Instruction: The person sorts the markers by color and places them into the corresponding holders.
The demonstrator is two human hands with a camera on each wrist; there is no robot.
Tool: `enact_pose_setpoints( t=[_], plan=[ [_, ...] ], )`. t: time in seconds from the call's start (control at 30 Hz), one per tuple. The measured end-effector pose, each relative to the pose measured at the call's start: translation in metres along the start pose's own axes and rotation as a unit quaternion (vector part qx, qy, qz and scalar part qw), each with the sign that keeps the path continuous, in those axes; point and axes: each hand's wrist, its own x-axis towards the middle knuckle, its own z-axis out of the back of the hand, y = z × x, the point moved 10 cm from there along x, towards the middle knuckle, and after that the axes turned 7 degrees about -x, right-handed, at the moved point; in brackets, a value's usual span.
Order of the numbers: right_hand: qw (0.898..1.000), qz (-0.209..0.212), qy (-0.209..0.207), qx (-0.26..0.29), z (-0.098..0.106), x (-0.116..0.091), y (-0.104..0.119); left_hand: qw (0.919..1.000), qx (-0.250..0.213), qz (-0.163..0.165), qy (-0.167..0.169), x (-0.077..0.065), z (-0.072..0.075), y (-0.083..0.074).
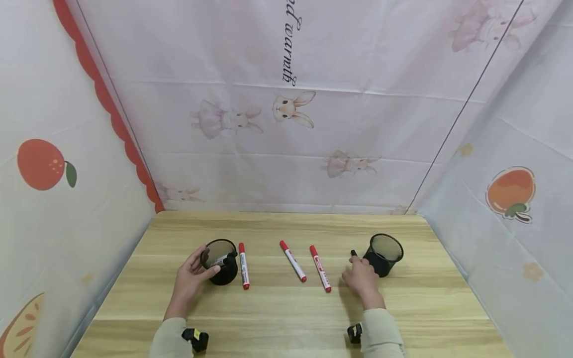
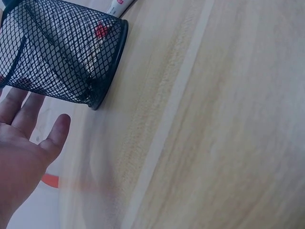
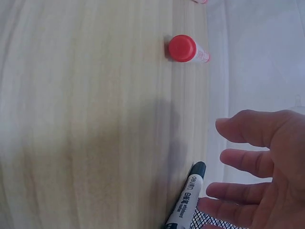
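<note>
Toward the left edge of the table (image 1: pixel 286 318) stands a black mesh cup (image 1: pixel 225 275), a dark marker (image 1: pixel 220 260) leaning inside. Beside it the left hand (image 1: pixel 190 278) is spread, thumb apart from the fingers; whether it touches the mesh I cannot tell. Nearer the right edge, the right hand (image 1: pixel 361 278) spreads its fingers by a black-capped marker (image 3: pixel 188 200), contact unclear, just left of a second mesh cup (image 1: pixel 379 264). Between the cups lie three red-capped markers (image 1: pixel 293 261). Past the far edge hangs a rabbit-print cloth (image 1: pixel 286 179).
</note>
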Motion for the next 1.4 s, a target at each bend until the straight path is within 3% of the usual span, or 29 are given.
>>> enact_pose_setpoints(
  t=[0.63,0.8,1.07,1.4],
  plan=[
    [0.997,-0.068,0.011,-0.015,-0.009,0.005,-0.019,0.9998,-0.018,0.0,-0.002,0.001,0.0,0.002],
    [0.998,-0.067,0.003,-0.009,-0.012,0.005,-0.018,0.9998,-0.018,0.002,-0.003,0.0,0.0,0.002],
    [0.999,-0.031,-0.018,-0.025,-0.008,0.006,-0.009,0.9997,-0.025,0.002,-0.006,-0.001,0.001,0.003],
    [0.999,-0.031,-0.027,-0.015,-0.001,0.002,-0.01,0.9996,-0.029,0.004,-0.005,-0.001,-0.001,0.005]
  ],
)
